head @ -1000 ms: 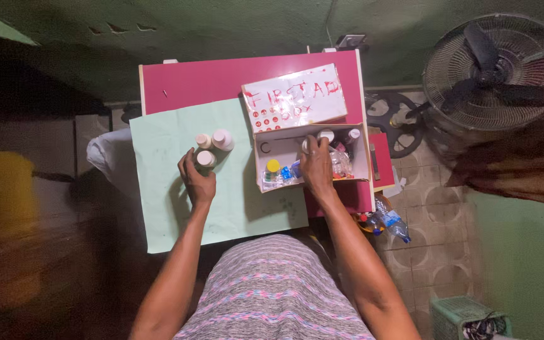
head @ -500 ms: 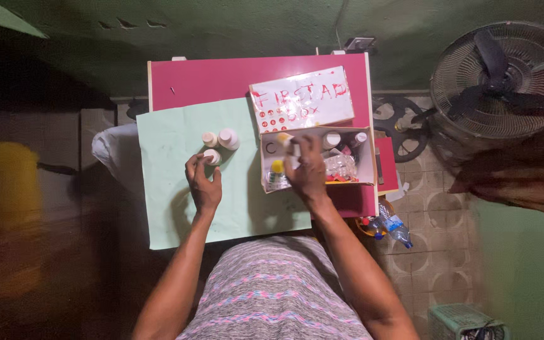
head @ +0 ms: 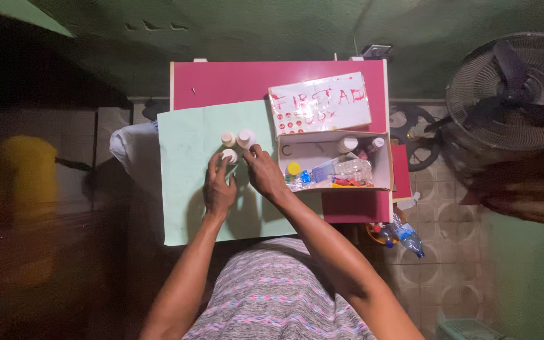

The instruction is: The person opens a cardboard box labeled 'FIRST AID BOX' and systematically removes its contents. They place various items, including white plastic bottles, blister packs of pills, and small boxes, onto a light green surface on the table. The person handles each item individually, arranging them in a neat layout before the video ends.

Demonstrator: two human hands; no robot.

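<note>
Head view: left hand (head: 218,189) grips a white bottle (head: 228,155) mid-sheet on the green paper (head: 184,201); right hand (head: 263,171) seemingly sets another bottle (head: 244,138) beside, grip unclear.

White box (head: 334,165), red-lettered lid (head: 320,104)

Pink table (head: 221,82) against green wall; pale green paper sheet (head: 184,189) spread on it. Standing fan (head: 511,88) at right. Plastic bottles (head: 404,234) on tiled floor (head: 436,252) below table's right edge.
</note>
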